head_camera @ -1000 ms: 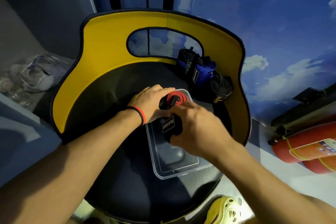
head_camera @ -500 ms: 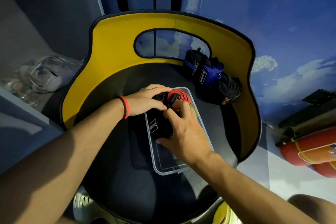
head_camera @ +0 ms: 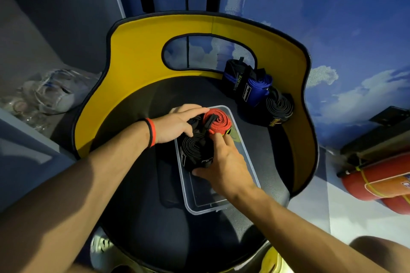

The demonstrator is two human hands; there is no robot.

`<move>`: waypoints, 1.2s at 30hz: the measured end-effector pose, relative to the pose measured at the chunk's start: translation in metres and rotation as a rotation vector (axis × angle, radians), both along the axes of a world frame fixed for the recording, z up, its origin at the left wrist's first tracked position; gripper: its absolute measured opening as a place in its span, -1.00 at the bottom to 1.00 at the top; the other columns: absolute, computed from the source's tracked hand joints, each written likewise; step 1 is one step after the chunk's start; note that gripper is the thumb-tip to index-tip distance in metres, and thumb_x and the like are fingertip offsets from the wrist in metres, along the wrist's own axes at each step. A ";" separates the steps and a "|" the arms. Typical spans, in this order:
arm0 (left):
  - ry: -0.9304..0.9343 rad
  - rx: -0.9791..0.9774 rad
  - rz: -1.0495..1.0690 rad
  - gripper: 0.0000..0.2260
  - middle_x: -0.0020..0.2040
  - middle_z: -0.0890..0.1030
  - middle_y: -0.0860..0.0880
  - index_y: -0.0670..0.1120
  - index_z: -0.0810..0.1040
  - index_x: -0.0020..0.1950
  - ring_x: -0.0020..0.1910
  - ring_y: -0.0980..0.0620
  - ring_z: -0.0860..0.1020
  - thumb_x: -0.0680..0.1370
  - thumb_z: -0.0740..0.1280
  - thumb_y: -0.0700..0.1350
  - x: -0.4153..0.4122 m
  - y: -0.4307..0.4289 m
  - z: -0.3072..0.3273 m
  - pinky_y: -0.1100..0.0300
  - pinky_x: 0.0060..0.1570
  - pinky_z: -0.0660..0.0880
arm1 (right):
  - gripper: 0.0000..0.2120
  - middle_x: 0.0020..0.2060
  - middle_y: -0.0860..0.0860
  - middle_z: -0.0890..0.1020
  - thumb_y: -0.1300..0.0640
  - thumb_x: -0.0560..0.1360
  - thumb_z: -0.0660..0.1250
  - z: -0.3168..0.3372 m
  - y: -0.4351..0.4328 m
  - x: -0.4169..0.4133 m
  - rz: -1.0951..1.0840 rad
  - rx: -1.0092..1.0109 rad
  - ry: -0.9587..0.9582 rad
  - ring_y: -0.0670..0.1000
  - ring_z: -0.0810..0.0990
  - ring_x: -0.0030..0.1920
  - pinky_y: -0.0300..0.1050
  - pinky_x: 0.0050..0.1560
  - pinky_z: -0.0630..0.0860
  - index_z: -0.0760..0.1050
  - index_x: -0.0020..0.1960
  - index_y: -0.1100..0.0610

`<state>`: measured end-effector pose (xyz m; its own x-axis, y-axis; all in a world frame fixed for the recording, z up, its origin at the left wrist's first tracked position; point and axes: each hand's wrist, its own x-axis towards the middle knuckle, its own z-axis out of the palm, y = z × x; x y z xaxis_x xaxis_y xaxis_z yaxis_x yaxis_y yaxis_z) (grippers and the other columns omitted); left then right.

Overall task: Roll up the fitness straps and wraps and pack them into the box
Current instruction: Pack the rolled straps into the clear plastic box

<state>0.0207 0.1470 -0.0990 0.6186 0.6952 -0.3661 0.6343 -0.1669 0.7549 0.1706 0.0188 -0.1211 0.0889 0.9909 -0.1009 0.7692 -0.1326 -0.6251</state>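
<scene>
Now the right hand point(head_camera: 226, 162) grips a black roll point(head_camera: 195, 150) inside the box point(head_camera: 251, 169); the left hand point(head_camera: 176, 125) clasps the red roll point(head_camera: 219, 121) at the box's far end.

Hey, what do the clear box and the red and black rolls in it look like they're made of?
The box looks like smooth, glossy clear plastic: the dark seat shows through it. The red roll looks like matte woven webbing, probably elastic, ribbed along its coiled edges. The black roll looks like similar matte webbing with a printed label; the fibre is unclear.
</scene>
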 end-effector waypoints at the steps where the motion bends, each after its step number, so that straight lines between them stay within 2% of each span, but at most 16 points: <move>1: 0.024 -0.015 -0.001 -0.30 0.58 0.12 0.15 0.22 0.21 0.57 0.56 0.04 -0.02 0.47 0.28 -0.18 0.002 -0.003 0.002 0.06 0.54 -0.06 | -0.31 0.19 -0.03 0.42 0.00 0.32 0.65 -0.002 0.000 -0.001 0.008 0.003 -0.010 0.10 0.57 0.10 0.01 0.10 0.56 0.34 0.30 0.02; 3: 0.111 -0.004 -0.041 -0.19 0.59 0.02 0.21 0.25 0.09 0.59 0.56 0.07 -0.11 0.36 0.30 0.04 0.004 -0.006 0.004 0.01 0.54 -0.08 | -0.30 0.20 -0.04 0.41 -0.01 0.33 0.64 -0.006 -0.002 -0.002 0.018 0.025 -0.014 0.13 0.59 0.10 0.05 0.10 0.58 0.36 0.34 -0.01; 5: 0.199 0.108 -0.112 -0.13 0.59 -0.05 0.22 0.27 -0.01 0.60 0.57 0.05 -0.15 0.41 0.41 0.17 0.002 -0.007 0.002 -0.03 0.55 -0.06 | -0.29 0.23 -0.04 0.41 0.00 0.33 0.64 -0.008 -0.001 -0.002 0.028 0.036 -0.010 0.14 0.59 0.11 0.07 0.10 0.58 0.35 0.37 -0.02; 9: 0.171 0.173 -0.111 -0.19 0.60 -0.03 0.20 0.30 0.00 0.59 0.57 -0.01 -0.09 0.52 0.46 0.09 -0.002 -0.006 -0.003 -0.04 0.54 0.02 | -0.16 0.34 -0.02 0.41 0.02 0.29 0.66 0.002 0.006 0.007 0.081 -0.058 0.051 0.13 0.56 0.21 0.06 0.22 0.54 0.34 0.46 -0.01; 10: 0.162 0.172 -0.106 -0.20 0.60 -0.02 0.19 0.29 0.02 0.59 0.57 -0.01 -0.08 0.52 0.46 0.07 -0.002 -0.005 -0.003 -0.03 0.53 0.02 | -0.22 0.30 0.00 0.47 0.02 0.29 0.66 0.008 0.008 0.012 0.108 -0.084 0.044 0.11 0.57 0.19 0.07 0.22 0.55 0.39 0.43 0.01; 12: 0.146 0.168 -0.095 -0.20 0.59 0.00 0.19 0.29 0.05 0.59 0.57 -0.01 -0.06 0.52 0.47 0.03 -0.003 -0.004 -0.004 -0.03 0.54 0.03 | -0.48 0.08 -0.02 0.65 0.04 0.33 0.60 0.025 0.015 0.026 0.139 -0.075 0.036 0.03 0.64 0.02 0.04 0.09 0.60 0.55 0.25 0.01; 14: 0.130 0.160 -0.086 -0.21 0.59 0.02 0.19 0.30 0.07 0.58 0.57 -0.01 -0.05 0.51 0.48 0.02 -0.003 -0.003 -0.004 -0.03 0.54 0.03 | -0.74 -0.10 -0.05 0.70 0.07 0.40 0.50 0.043 0.024 0.045 0.065 0.020 0.039 -0.02 0.66 -0.12 -0.01 -0.04 0.62 0.65 0.08 0.00; 15: 0.125 0.156 -0.085 -0.21 0.59 0.02 0.18 0.30 0.07 0.58 0.57 -0.01 -0.04 0.51 0.48 0.01 -0.003 -0.003 -0.005 -0.02 0.53 0.02 | -0.79 -0.10 -0.04 0.69 0.07 0.42 0.47 0.048 0.029 0.056 -0.002 0.091 0.016 -0.01 0.65 -0.12 -0.03 -0.05 0.61 0.67 0.06 0.01; 18: 0.108 0.151 -0.083 -0.21 0.59 0.03 0.19 0.33 0.08 0.56 0.56 -0.01 -0.05 0.51 0.49 0.01 -0.004 -0.001 -0.007 0.00 0.52 0.01 | -0.66 0.09 0.12 0.61 0.11 0.45 0.42 0.041 0.042 0.086 -0.137 0.215 -0.231 0.16 0.58 0.07 0.01 0.05 0.55 0.62 0.20 0.15; 22: 0.091 0.156 -0.079 -0.21 0.58 0.03 0.20 0.36 0.09 0.53 0.56 0.02 -0.05 0.49 0.50 0.00 -0.004 -0.001 -0.010 0.02 0.53 -0.01 | -0.50 0.39 0.15 0.42 0.05 0.52 0.37 0.013 0.045 0.101 -0.226 0.113 -0.500 0.23 0.39 0.33 0.08 0.18 0.48 0.41 0.42 0.14; 25: 0.084 0.160 -0.081 -0.22 0.58 0.04 0.21 0.37 0.10 0.52 0.56 0.02 -0.05 0.49 0.51 0.01 -0.004 0.000 -0.010 0.02 0.53 -0.01 | -0.29 0.56 0.14 0.21 -0.02 0.55 0.33 -0.001 0.044 0.103 -0.299 0.064 -0.571 0.27 0.19 0.51 0.14 0.28 0.49 0.13 0.61 0.12; 27: 0.086 0.156 -0.077 -0.21 0.58 0.04 0.21 0.35 0.10 0.53 0.55 0.03 -0.04 0.49 0.51 0.01 -0.004 0.000 -0.010 0.02 0.53 0.00 | -0.18 0.55 0.17 0.20 -0.02 0.54 0.36 -0.008 0.045 0.104 -0.328 0.069 -0.563 0.29 0.18 0.51 0.17 0.33 0.49 0.01 0.64 0.14; 30: 0.081 0.151 -0.070 -0.20 0.58 0.04 0.22 0.34 0.10 0.55 0.55 0.03 -0.04 0.48 0.51 0.01 -0.004 0.000 -0.010 0.01 0.53 0.00 | -0.07 0.39 0.21 0.30 -0.06 0.45 0.49 -0.007 0.048 0.110 -0.383 0.085 -0.587 0.27 0.32 0.36 0.16 0.23 0.51 0.05 0.62 0.17; 32: 0.081 0.149 -0.069 -0.20 0.57 0.04 0.22 0.34 0.11 0.56 0.55 0.04 -0.03 0.48 0.51 0.01 -0.004 0.000 -0.009 0.03 0.52 0.01 | -0.12 0.35 0.22 0.28 -0.02 0.40 0.56 -0.003 0.049 0.117 -0.391 0.097 -0.573 0.26 0.33 0.30 0.13 0.10 0.55 0.17 0.55 0.16; 33: 0.079 0.150 -0.070 -0.20 0.57 0.04 0.22 0.34 0.11 0.55 0.54 0.05 -0.02 0.48 0.51 0.01 -0.004 0.000 -0.009 0.04 0.51 0.01 | -0.18 0.40 0.24 0.25 0.00 0.39 0.57 -0.003 0.049 0.121 -0.384 0.106 -0.573 0.28 0.30 0.34 0.14 0.09 0.57 0.23 0.50 0.14; 36: 0.071 0.152 -0.067 -0.20 0.57 0.06 0.22 0.34 0.11 0.54 0.54 0.03 -0.01 0.48 0.52 0.00 -0.004 -0.001 -0.009 0.05 0.51 0.01 | -0.30 0.60 0.23 0.01 0.07 0.44 0.56 -0.006 0.050 0.127 -0.360 0.106 -0.511 0.34 0.08 0.56 0.20 0.26 0.54 0.27 0.45 0.07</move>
